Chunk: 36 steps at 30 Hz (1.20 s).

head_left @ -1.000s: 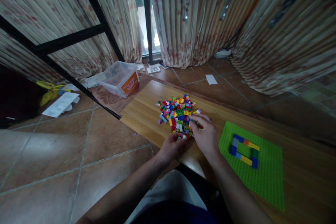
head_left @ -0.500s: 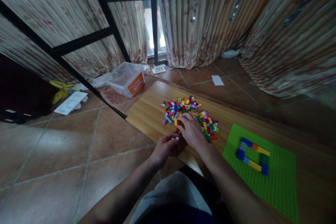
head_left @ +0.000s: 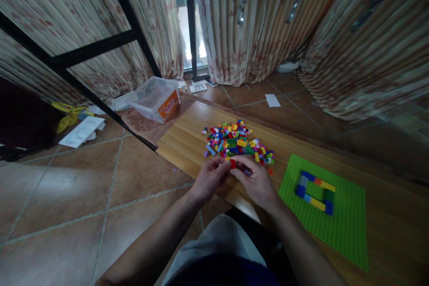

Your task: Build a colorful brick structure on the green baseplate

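Note:
My left hand (head_left: 210,178) and my right hand (head_left: 254,179) meet fingertip to fingertip over the near edge of the pile of toy building bricks (head_left: 241,143). A red toy brick (head_left: 233,164) shows between them, pinched by my right fingers, with a small yellow toy brick (head_left: 227,159) beside it at my left fingertips. Whether the two are joined I cannot tell. To the right lies a green baseplate (head_left: 348,232), bearing a hollow rectangle of bricks (head_left: 317,204) in blue, yellow, orange and green.
The wooden board (head_left: 187,120) under the bricks is long and low. Beyond its far left end stands a clear plastic box (head_left: 147,103) with an orange label. A black metal frame (head_left: 134,31) crosses in front of the curtains (head_left: 258,44).
My right hand has drawn back from the pile with the red brick and come together with my left. The white piece seen at my left fingers before is now hidden. The view has shifted slightly.

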Available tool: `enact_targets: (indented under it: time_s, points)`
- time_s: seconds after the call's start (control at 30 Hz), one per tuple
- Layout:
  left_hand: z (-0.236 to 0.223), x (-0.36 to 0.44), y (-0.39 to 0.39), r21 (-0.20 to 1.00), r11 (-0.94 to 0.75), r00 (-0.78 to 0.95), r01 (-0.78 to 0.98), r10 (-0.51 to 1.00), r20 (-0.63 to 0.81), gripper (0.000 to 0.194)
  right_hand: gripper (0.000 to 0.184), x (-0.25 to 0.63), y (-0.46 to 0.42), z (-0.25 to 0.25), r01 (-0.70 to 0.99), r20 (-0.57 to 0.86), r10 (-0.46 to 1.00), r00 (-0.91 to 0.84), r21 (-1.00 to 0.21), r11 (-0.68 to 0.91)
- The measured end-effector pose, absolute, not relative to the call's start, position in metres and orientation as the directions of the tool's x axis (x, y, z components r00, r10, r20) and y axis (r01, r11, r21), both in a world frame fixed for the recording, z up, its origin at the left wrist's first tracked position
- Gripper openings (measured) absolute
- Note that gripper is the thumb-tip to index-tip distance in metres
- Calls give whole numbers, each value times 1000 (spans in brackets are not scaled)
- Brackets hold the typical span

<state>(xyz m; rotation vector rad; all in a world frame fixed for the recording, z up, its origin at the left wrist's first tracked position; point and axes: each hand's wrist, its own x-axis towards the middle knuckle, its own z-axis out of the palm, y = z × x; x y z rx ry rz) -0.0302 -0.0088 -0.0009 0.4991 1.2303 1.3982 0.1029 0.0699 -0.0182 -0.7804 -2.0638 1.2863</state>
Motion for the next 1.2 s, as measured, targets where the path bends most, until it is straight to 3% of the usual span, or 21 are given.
enact_targets:
  time_s: [0.2,0.33,0.47,0.53,0.63,0.77,1.0,1.1,1.2]
  points:
    - [-2,-22,-6,768,260,-183,-586,880,-438,39,29,111,57,-27,4,41,863,-504,-999,50]
    - [-9,-32,4,832,267,-272,-487,858,-435,40,37,130,51,-32,-43,-73,939,-337,-995,-93]
    - [-24,-56,12,949,300,-515,-101,800,-308,35,36,162,45,-39,-26,-108,976,-191,-993,-115]
    - [-32,-65,11,924,364,-602,116,766,-226,29,35,176,43,-42,-13,-113,986,-123,-993,-115]
    - [-38,-69,8,842,444,-649,308,745,-155,23,33,189,40,-45,36,-122,989,-79,-992,-120]
    - [-40,-64,5,771,497,-687,397,718,-109,23,32,191,35,-46,78,-132,986,-99,-989,-125]
    - [-39,-74,-3,786,486,-720,381,690,-78,32,32,189,27,-42,74,-159,975,-156,-986,-149]
    - [-35,-84,-7,703,569,-774,428,632,-41,37,31,193,26,-43,57,-154,978,-139,-987,-147]
    - [-32,-89,-5,584,615,-736,529,675,-44,26,33,197,26,-44,42,-165,981,-104,-986,-162]
